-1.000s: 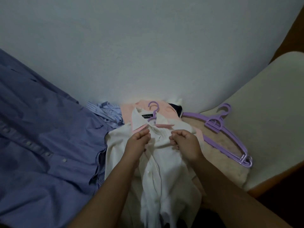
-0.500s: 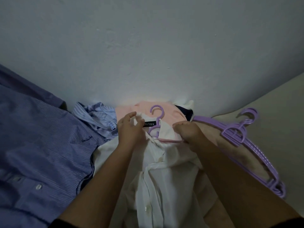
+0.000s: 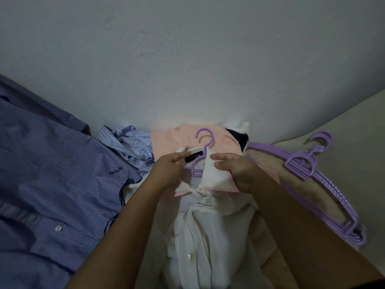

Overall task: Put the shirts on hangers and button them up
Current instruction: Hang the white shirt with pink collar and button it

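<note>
A white button-up shirt is laid out front-up right in the middle, on a purple hanger whose hook pokes out past the collar toward the wall. The collar is trimmed in pink along its underside edge, and the placket is done up, with white buttons seen down the front. The fabric is pretty bunched and wrinkly around the chest. A black neck label is sewn inside the collar; white lettering is on it but it's too blurry to be read properly.

The left side of the collar is pinched by the left hand, fingers curled onto the fabric next to the label. The right collar flap is gripped by the right hand, with the thumb laid on top and the other fingers tucked underneath. Both forearms are stretched in from the bottom edge.

A pink garment is found under the collar area, with something dark navy beside it. A crumpled light blue striped shirt is piled just left of that, and a big blue pinstriped shirt is spread over the left. A stack of spare purple hangers is lying on the right, on a beige cushion.
</note>
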Motion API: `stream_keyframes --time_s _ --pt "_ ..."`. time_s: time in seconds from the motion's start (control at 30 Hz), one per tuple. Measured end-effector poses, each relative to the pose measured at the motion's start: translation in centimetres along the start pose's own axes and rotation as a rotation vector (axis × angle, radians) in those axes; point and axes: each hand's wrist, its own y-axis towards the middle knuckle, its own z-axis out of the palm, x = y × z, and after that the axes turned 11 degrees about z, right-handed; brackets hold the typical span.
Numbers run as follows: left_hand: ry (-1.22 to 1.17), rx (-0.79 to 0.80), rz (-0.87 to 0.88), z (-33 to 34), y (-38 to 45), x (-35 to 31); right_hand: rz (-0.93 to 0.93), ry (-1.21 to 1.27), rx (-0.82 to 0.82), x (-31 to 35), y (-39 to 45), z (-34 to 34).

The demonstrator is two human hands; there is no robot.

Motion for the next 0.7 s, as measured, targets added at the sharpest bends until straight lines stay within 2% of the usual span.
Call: stream_keyframes --time_s 0.13,0.23,0.37,0.47,0.53,0.63,0.7 --pt "0.088 0.137 -0.015 -0.8 -1.1 -1.2 -0.024 -0.018 0.121 -0.1 -1.5 0.3" --pt "0.086 0.139 -0.07 -1.7 -1.8 -1.6 -0.051 0.046 0.169 -0.4 -2.5 0.2" --pt "-0.171 0.112 -0.125 -2.6 -3.0 -1.5 -0.039 0.337 0.244 -0.7 -5.0 0.2" --pt "-0.403 0.164 -0.17 -2.6 -4.1 -1.1 -0.052 0.489 0.283 -1.4 -6.3 -0.2" --pt "-0.457 0.232 -0.17 -2.2 -4.7 -1.0 -0.053 0.431 0.28 -2.1 -6.8 -0.5" --pt "-0.385 0.313 -0.124 -1.4 -5.6 -1.3 -0.029 0.317 0.283 -2.7 -7.4 -0.8" --pt "-0.389 0.334 -0.12 -1.1 -5.9 -1.4 -0.019 0.325 0.258 -2.8 -7.8 -1.1"
